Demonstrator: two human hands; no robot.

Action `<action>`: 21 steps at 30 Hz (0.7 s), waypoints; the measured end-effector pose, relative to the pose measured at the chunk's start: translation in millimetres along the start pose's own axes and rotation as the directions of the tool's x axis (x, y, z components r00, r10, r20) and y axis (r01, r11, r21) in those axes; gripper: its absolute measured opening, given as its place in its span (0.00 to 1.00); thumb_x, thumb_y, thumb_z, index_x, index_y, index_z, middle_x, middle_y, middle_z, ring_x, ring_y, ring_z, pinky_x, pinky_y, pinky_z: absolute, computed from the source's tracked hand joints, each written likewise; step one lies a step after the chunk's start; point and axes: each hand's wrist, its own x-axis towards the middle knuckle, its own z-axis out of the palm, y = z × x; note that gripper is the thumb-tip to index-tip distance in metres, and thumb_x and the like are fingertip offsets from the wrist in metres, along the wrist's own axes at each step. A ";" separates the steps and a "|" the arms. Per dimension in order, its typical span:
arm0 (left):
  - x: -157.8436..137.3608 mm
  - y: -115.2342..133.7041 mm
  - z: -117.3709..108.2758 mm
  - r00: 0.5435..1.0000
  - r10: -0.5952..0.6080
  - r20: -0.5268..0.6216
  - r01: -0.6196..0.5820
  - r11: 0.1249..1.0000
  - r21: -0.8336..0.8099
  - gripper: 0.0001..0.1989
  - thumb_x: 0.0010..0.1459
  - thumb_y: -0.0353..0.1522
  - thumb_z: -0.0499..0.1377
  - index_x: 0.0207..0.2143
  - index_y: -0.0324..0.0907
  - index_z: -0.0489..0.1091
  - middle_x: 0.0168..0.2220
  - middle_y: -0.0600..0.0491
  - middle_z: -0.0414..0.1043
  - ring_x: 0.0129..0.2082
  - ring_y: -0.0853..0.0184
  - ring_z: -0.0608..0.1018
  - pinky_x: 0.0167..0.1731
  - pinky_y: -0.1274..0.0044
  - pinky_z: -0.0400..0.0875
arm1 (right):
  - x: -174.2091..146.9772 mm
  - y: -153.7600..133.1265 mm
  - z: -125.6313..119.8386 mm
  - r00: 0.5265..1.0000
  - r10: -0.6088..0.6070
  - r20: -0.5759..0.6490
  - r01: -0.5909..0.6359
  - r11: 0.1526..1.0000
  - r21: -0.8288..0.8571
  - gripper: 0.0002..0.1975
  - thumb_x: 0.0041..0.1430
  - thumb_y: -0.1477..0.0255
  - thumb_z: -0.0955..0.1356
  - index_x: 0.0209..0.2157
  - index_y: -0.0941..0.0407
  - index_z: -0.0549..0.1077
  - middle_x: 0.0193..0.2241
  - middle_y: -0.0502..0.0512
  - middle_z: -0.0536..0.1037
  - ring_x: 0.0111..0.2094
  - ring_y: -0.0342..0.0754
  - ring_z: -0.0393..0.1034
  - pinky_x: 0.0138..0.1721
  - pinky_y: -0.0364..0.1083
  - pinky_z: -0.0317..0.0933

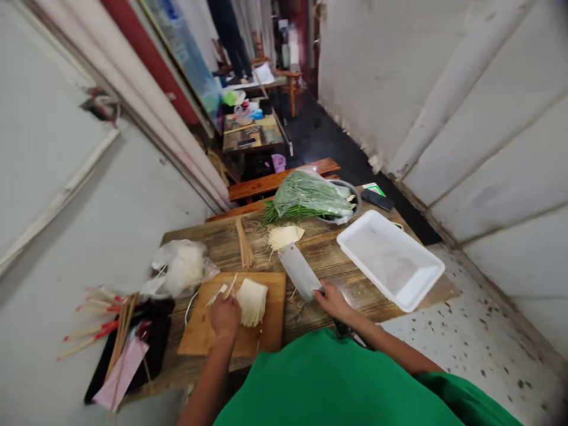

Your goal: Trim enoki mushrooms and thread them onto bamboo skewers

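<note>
My right hand [332,302] grips the handle of a cleaver [299,272], whose broad blade is held flat to the right of a wooden cutting board [275,296]. Over the board's left half is my left hand [225,316], fingers pinched together around thin pale strips [231,285] that look like tofu skin. Just right of those fingers lies a pale sheet stack [252,300] with its front edge cut into fine strips. Beyond the blade's tip, a second pile of cut sheets [286,236] rests on the wooden table [319,254].
Bagged green chives [306,198] lie across a metal bowl at the back. A white plastic tray [393,260] sits right, near a phone [377,199]. Wooden skewers [244,242] and a plastic bag [184,266] are left; a pink paper [122,373] lies on black cloth.
</note>
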 end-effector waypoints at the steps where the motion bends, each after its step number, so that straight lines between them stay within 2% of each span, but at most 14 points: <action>1: -1.6 -7.1 3.6 1.000 -0.030 -0.005 0.030 1.000 0.000 0.10 0.56 0.32 0.54 0.29 0.34 0.72 0.39 0.44 0.72 0.41 0.59 0.74 0.43 0.64 0.67 | 6.7 -4.5 2.1 0.999 0.006 0.047 -0.008 1.000 0.025 0.08 0.58 0.70 0.59 0.36 0.60 0.65 0.21 0.52 0.72 0.21 0.44 0.68 0.22 0.40 0.58; 3: -3.1 -15.5 9.5 0.997 -0.074 -0.022 0.074 0.997 -0.012 0.13 0.54 0.32 0.52 0.23 0.35 0.72 0.40 0.41 0.73 0.42 0.56 0.74 0.44 0.64 0.66 | 20.9 -12.1 6.5 0.990 0.021 0.138 -0.032 0.996 0.082 0.09 0.60 0.67 0.58 0.35 0.59 0.63 0.16 0.46 0.67 0.15 0.41 0.63 0.17 0.38 0.56; 6: -5.0 -18.7 16.4 0.987 -0.143 -0.071 0.140 0.989 -0.042 0.15 0.53 0.37 0.52 0.25 0.36 0.73 0.44 0.39 0.71 0.46 0.54 0.72 0.47 0.64 0.64 | 46.2 -19.5 11.2 0.967 0.031 0.252 -0.074 0.984 0.162 0.11 0.61 0.64 0.55 0.33 0.57 0.60 0.16 0.43 0.63 0.13 0.39 0.59 0.14 0.37 0.55; 8: -6.8 -14.3 22.6 0.980 -0.175 -0.096 0.169 0.983 -0.064 0.16 0.55 0.38 0.50 0.29 0.36 0.73 0.46 0.38 0.70 0.50 0.53 0.69 0.50 0.63 0.61 | 64.8 -22.5 13.3 0.945 0.035 0.325 -0.104 0.975 0.198 0.12 0.61 0.62 0.55 0.31 0.56 0.58 0.16 0.42 0.61 0.12 0.37 0.58 0.13 0.36 0.54; 10: -9.0 -4.2 31.7 0.977 -0.185 -0.105 0.176 0.980 -0.089 0.19 0.58 0.36 0.46 0.41 0.34 0.70 0.50 0.38 0.67 0.54 0.56 0.65 0.54 0.64 0.57 | 82.5 -24.4 15.8 0.915 0.038 0.402 -0.136 0.967 0.216 0.13 0.60 0.60 0.57 0.30 0.56 0.57 0.16 0.41 0.60 0.11 0.36 0.56 0.11 0.35 0.53; 13: -13.4 17.7 49.8 0.978 -0.188 -0.091 0.178 0.978 -0.113 0.25 0.60 0.36 0.45 0.57 0.32 0.54 0.58 0.37 0.56 0.60 0.57 0.56 0.57 0.63 0.51 | 103.4 -25.6 23.3 0.861 0.044 0.507 -0.179 0.959 0.221 0.13 0.58 0.60 0.59 0.30 0.55 0.58 0.15 0.39 0.59 0.10 0.35 0.54 0.10 0.34 0.51; 16: -17.4 37.3 66.2 0.980 -0.196 -0.043 0.191 0.976 -0.105 0.29 0.61 0.37 0.44 0.60 0.29 0.46 0.60 0.34 0.50 0.62 0.54 0.50 0.58 0.59 0.46 | 115.3 -25.3 34.8 0.815 0.047 0.578 -0.207 0.954 0.215 0.11 0.59 0.62 0.59 0.30 0.55 0.57 0.14 0.39 0.58 0.09 0.35 0.53 0.09 0.34 0.49; 21: -17.1 49.7 71.9 0.974 -0.223 0.033 0.225 0.973 -0.057 0.28 0.62 0.37 0.41 0.61 0.30 0.44 0.61 0.34 0.49 0.63 0.56 0.47 0.59 0.59 0.40 | 123.1 -22.3 48.5 0.776 0.060 0.628 -0.231 0.953 0.194 0.09 0.60 0.66 0.59 0.29 0.55 0.57 0.15 0.40 0.59 0.09 0.35 0.54 0.08 0.34 0.49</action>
